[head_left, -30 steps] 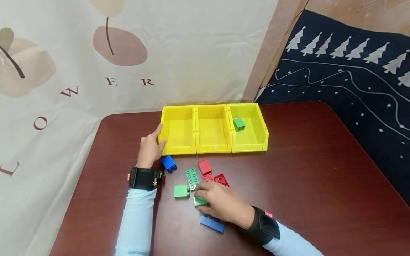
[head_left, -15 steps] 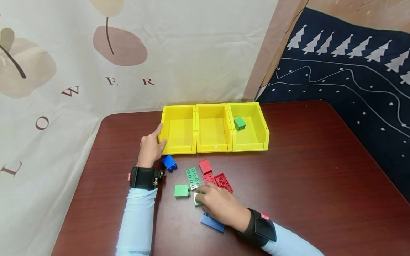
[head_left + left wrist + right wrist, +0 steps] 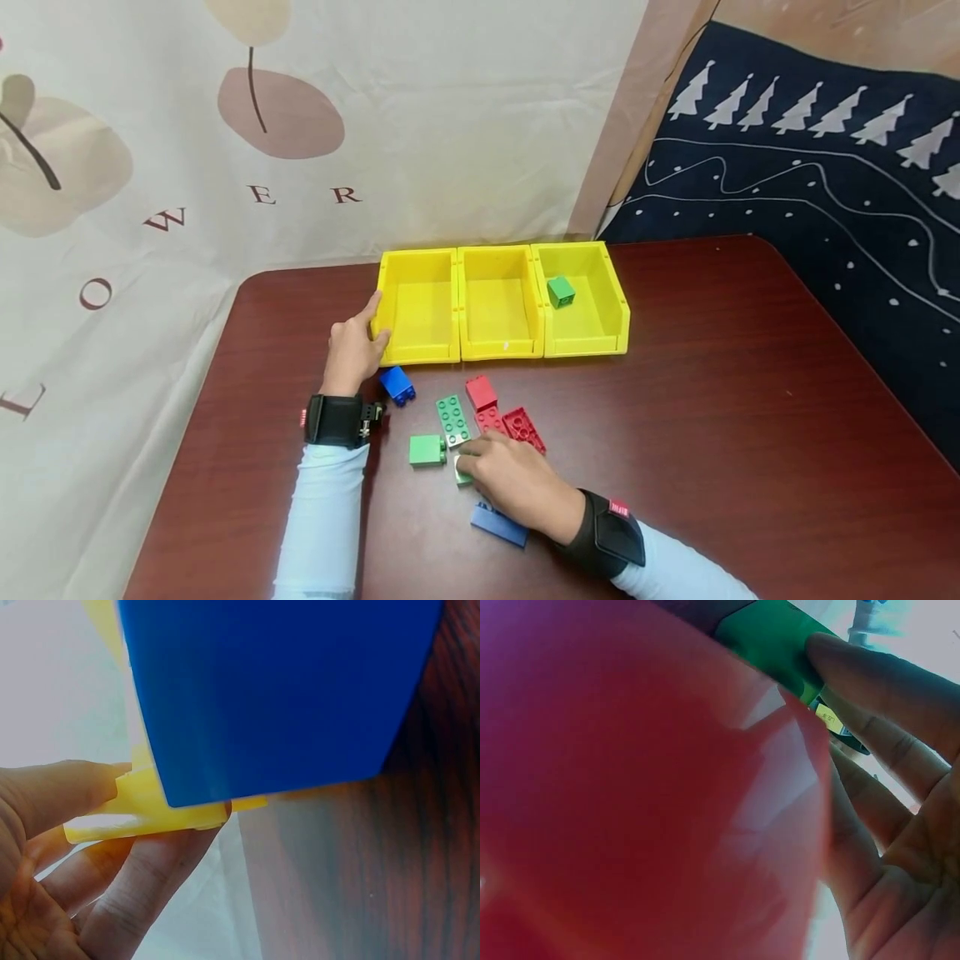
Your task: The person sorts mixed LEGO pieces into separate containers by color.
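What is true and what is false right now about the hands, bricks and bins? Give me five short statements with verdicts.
1. The left hand grips the left yellow bin. True.
2. A brick sits in the middle yellow bin. False: the only binned brick is in the right yellow bin.
3. The right hand touches a green brick. True.
4. The long blue brick is inside a bin. False: the long blue brick lies on the table.
5. The small blue brick lies outside the bins. True.
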`<state>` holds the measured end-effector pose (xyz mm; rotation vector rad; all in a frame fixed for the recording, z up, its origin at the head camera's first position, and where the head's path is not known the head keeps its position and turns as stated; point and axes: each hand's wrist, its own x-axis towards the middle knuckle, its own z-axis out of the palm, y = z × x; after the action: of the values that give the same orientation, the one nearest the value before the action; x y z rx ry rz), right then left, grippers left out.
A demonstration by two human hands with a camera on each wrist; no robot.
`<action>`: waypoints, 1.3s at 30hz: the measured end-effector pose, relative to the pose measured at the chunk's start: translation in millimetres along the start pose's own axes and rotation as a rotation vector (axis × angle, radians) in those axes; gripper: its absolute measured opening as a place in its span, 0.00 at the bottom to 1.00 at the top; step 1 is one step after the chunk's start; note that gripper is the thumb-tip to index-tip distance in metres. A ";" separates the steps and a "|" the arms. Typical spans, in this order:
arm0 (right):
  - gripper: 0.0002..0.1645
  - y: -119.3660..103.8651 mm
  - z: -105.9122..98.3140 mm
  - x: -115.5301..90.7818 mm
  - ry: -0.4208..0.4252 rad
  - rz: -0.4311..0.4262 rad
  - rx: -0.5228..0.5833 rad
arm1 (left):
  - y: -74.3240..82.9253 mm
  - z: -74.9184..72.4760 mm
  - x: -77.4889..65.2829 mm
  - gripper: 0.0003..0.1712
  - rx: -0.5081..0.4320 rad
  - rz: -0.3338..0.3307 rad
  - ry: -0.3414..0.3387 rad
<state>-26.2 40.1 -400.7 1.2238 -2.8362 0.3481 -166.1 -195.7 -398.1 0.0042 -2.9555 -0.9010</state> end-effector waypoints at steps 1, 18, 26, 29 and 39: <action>0.08 0.0 0.0 0.0 0.005 -0.003 -0.003 | -0.2 -0.1 -0.1 0.38 0.000 0.003 0.005; 0.08 0.2 -4.8 0.8 0.008 -0.056 -0.025 | -1.2 -0.4 -0.6 0.38 -0.013 -0.012 -0.003; 0.07 10.5 -32.3 2.6 0.022 -0.072 0.043 | -0.3 -1.2 -0.7 0.38 -0.012 -0.005 -0.002; 0.08 21.7 -46.3 5.1 0.071 -0.055 0.058 | -0.3 -1.9 -0.8 0.38 -0.010 0.003 0.001; 0.14 66.8 -94.0 19.0 0.137 0.139 0.088 | -1.2 -2.3 -0.2 0.38 -0.014 -0.009 -0.012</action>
<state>-92.9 91.4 -319.6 0.9762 -2.8201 0.5460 -165.8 -197.9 -396.8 0.0115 -2.9620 -0.9260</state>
